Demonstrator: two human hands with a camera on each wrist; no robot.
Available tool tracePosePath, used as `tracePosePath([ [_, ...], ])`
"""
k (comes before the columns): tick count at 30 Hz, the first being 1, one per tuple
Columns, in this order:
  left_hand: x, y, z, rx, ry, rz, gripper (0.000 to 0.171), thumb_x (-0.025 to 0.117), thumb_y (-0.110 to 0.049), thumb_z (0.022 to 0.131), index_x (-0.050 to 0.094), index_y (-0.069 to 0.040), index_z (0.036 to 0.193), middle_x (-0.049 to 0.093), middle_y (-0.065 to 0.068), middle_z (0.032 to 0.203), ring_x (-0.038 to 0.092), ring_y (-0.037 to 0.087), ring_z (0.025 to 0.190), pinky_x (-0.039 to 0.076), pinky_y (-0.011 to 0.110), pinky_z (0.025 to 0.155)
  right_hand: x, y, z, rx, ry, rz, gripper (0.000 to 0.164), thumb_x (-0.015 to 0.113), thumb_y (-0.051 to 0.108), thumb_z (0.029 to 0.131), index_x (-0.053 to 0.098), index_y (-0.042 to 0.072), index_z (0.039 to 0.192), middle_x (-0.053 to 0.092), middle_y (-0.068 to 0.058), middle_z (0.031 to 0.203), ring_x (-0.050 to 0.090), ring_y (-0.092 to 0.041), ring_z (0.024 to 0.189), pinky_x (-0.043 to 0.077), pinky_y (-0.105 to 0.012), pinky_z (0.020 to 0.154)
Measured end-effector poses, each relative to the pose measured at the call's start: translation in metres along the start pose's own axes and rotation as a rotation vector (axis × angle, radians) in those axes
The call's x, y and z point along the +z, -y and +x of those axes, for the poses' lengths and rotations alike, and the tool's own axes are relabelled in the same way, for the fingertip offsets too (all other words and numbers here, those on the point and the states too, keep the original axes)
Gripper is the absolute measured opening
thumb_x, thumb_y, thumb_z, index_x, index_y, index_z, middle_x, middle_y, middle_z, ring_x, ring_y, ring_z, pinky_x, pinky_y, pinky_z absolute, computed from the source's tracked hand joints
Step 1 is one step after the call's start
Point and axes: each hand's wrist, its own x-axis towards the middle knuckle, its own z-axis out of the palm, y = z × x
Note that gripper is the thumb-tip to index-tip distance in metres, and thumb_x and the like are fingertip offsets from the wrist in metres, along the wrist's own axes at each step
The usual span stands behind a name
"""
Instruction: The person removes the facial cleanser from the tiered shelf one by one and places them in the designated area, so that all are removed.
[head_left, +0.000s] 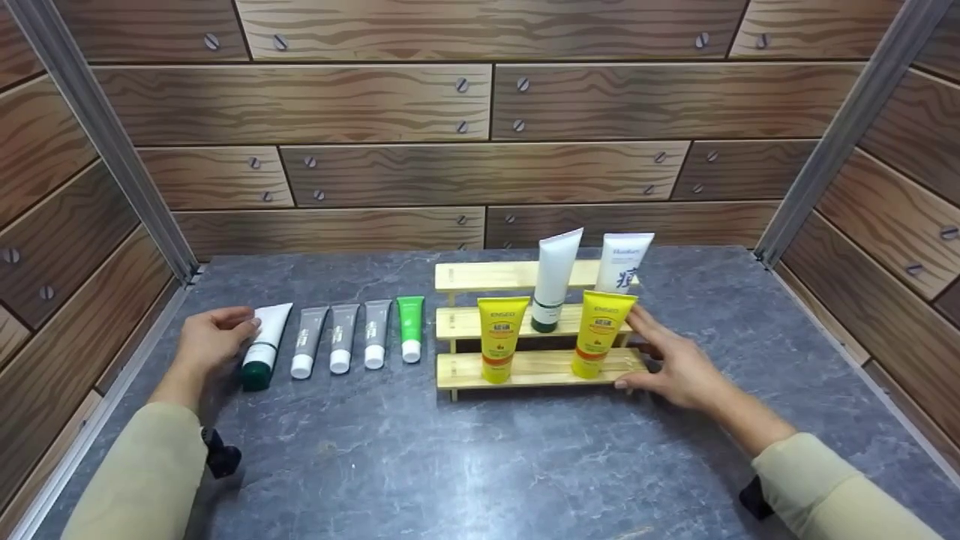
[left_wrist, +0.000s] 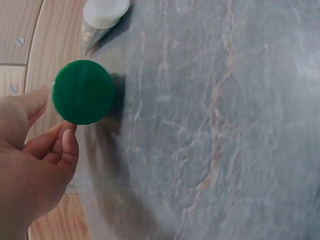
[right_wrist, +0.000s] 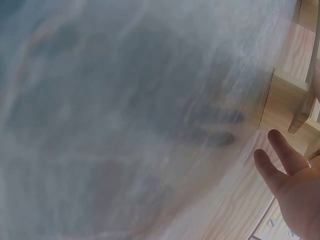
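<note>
My left hand (head_left: 214,341) pinches the edge of a white squeeze tube (head_left: 271,326) with a dark green cap (left_wrist: 83,92), lying on the grey tabletop. Beside it lie several grey tubes (head_left: 307,341) with white caps and one bright green tube (head_left: 410,322). At the right end of a three-step wooden rack (head_left: 457,371), my right hand (head_left: 679,367) grips its side, thumb at the bottom step's front. Two yellow tubes (head_left: 504,337) stand on that step. A white tube with a green cap (head_left: 555,277) stands on the middle step. Another white tube (head_left: 622,259) stands behind, its base hidden.
Wood-patterned panels (head_left: 390,105) close in the back and sides. Metal posts (head_left: 112,142) rise at the back corners. The marbled tabletop (head_left: 420,465) extends in front of the rack and the row of tubes.
</note>
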Motion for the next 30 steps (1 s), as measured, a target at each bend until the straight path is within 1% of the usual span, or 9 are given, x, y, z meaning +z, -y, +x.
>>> tracePosePath([
  [2,-0.004,-0.003,-0.003,0.03,-0.007,0.026,0.055,0.06,-0.031,0.109,0.054,0.003,0.151,0.057,0.03,0.147,0.057,0.04,0.132,0.052,0.031,0.09,0.0,0.0,-0.001,-0.01,-0.007,-0.002,0.113,0.09,0.049,0.08,0.031,0.01,0.167,0.02,-0.015,0.173,0.032,-0.053,0.149,0.026,-0.073,0.116],
  [7,-0.013,-0.012,-0.01,0.081,-0.025,0.04,0.058,0.058,-0.037,0.11,0.053,0.004,0.152,0.056,0.031,0.147,0.053,0.044,0.135,0.049,0.046,0.101,0.0,0.0,-0.002,-0.008,-0.01,-0.004,0.112,0.089,0.05,0.08,0.03,0.012,0.167,0.021,-0.015,0.174,0.033,-0.054,0.149,0.026,-0.074,0.116],
  [9,-0.016,-0.018,-0.013,0.099,-0.04,0.039,0.059,0.057,-0.039,0.11,0.053,0.003,0.152,0.056,0.031,0.148,0.052,0.044,0.137,0.049,0.047,0.103,0.0,0.0,-0.002,-0.008,-0.011,-0.004,0.112,0.089,0.051,0.08,0.03,0.013,0.168,0.02,-0.014,0.174,0.033,-0.054,0.148,0.026,-0.074,0.115],
  [12,-0.018,-0.029,-0.017,0.121,-0.056,0.03,0.061,0.058,-0.041,0.109,0.054,0.002,0.152,0.055,0.03,0.15,0.052,0.044,0.138,0.049,0.042,0.1,0.0,0.0,-0.001,-0.008,-0.01,-0.002,0.112,0.09,0.05,0.08,0.03,0.012,0.168,0.02,-0.014,0.174,0.033,-0.054,0.148,0.025,-0.074,0.116],
  [16,-0.016,-0.049,-0.024,0.135,-0.053,-0.021,0.062,0.06,-0.043,0.108,0.054,0.0,0.153,0.056,0.026,0.151,0.053,0.04,0.137,0.05,0.028,0.093,0.0,0.0,0.0,-0.001,-0.002,0.004,0.113,0.09,0.048,0.08,0.029,0.013,0.168,0.018,-0.013,0.174,0.032,-0.054,0.15,0.024,-0.074,0.117],
  [19,-0.01,-0.066,-0.03,0.181,-0.046,-0.058,0.059,0.063,-0.04,0.108,0.056,0.0,0.151,0.059,0.024,0.148,0.055,0.036,0.135,0.05,0.022,0.091,0.0,-0.001,0.001,0.015,0.011,0.012,0.114,0.09,0.049,0.08,0.027,0.016,0.169,0.015,-0.011,0.175,0.029,-0.053,0.151,0.022,-0.074,0.117],
  [25,0.009,-0.105,-0.039,0.333,-0.034,-0.077,0.05,0.069,-0.031,0.106,0.063,0.002,0.143,0.067,0.023,0.139,0.063,0.033,0.126,0.051,0.023,0.095,0.0,-0.001,0.001,0.022,0.022,0.008,0.115,0.089,0.052,0.08,0.025,0.018,0.169,0.014,-0.01,0.176,0.027,-0.053,0.152,0.021,-0.075,0.117],
  [28,0.023,-0.128,-0.044,0.417,-0.02,-0.109,0.045,0.073,-0.026,0.103,0.067,0.002,0.138,0.071,0.022,0.131,0.069,0.018,0.113,0.053,0.02,0.091,0.0,-0.001,0.001,0.017,0.019,0.008,0.115,0.089,0.052,0.08,0.025,0.018,0.169,0.015,-0.01,0.176,0.028,-0.052,0.152,0.021,-0.075,0.117],
  [30,0.032,-0.144,-0.048,0.472,-0.003,-0.125,0.042,0.075,-0.023,0.102,0.07,0.002,0.135,0.073,0.021,0.126,0.071,0.011,0.106,0.053,0.017,0.087,0.0,-0.001,0.0,0.014,0.016,0.011,0.115,0.089,0.052,0.08,0.026,0.017,0.169,0.016,-0.01,0.175,0.028,-0.052,0.152,0.021,-0.075,0.117],
])
